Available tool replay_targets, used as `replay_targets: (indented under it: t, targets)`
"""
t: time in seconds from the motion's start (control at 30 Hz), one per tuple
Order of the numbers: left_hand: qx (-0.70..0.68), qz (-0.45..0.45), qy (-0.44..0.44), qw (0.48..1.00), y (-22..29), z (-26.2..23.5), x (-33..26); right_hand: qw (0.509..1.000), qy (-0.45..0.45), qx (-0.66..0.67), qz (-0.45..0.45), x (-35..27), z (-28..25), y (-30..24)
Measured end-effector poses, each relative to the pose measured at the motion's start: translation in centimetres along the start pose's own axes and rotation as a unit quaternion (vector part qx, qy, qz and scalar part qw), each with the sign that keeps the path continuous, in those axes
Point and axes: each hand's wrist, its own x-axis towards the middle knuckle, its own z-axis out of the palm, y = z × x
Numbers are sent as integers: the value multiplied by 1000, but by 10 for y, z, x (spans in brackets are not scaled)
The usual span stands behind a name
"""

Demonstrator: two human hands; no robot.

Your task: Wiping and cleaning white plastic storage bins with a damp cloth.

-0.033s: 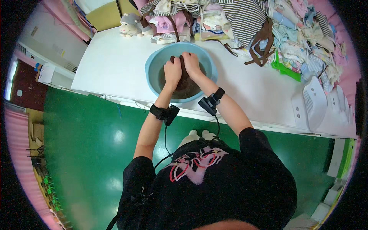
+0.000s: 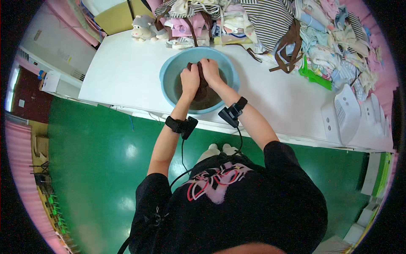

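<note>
While both fists, left hand (image 2: 190,80) and right hand (image 2: 210,71), stay clenched on the brown cloth (image 2: 202,78), nothing's shifted over the blue basin (image 2: 169,74)

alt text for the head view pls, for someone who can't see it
Seen from above, a person's left hand and right hand wring a dark brown wet cloth over a round light-blue plastic basin on a white table, with piled clothes behind.
</note>
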Motion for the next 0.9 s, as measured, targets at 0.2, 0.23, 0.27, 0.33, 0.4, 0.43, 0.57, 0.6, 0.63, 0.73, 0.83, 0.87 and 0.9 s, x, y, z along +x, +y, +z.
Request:
replay_targets:
  t: [0.2, 0.23, 0.27, 0.33, 0.4, 0.43, 0.57, 0.6, 0.63, 0.73, 0.83, 0.87, 0.9]
  targets:
    - [-73, -49, -48, 995, -9, -19, 14, 986, -122, 98, 61, -3, -10, -12]
    - [-255, -83, -4, 963, -18, -24, 21, 985, -127, 99, 60, -10, -10, -20]
    - [-428, -112, 39, 896, -27, -27, 28, 959, -143, 181, 163, -17, -13, -28]
    - [-502, -139, 28, 853, 0, -22, 21, 889, -167, 273, 328, -21, -24, -25]
    - [-509, -140, 103, 843, 4, -19, 19, 846, -225, 317, 365, -34, -13, -26]
    - [-478, -121, 111, 863, 4, -15, 14, 833, -221, 362, 356, -42, -8, -39]
    - [-359, -67, 136, 921, 13, 3, -2, 898, -89, 377, 210, -14, 12, -10]
    - [-364, -78, 120, 920, 12, 2, -1, 897, -89, 378, 210, -13, 13, -8]
    - [-369, -90, 104, 919, 12, 2, 0, 946, -38, 286, 146, -13, 14, -6]
    - [-380, -103, 90, 915, 1, 4, 7, 990, 47, 120, 63, -13, 16, -8]
    - [-444, -146, 39, 883, -12, 9, 12, 997, 57, 46, 9, -11, 12, -8]
    - [-443, -145, 38, 884, -16, 10, 14, 997, 58, 48, 9, -11, 11, -7]
    - [-475, -153, 12, 866, -17, 10, 13, 998, 58, -4, -21, -12, 9, -9]
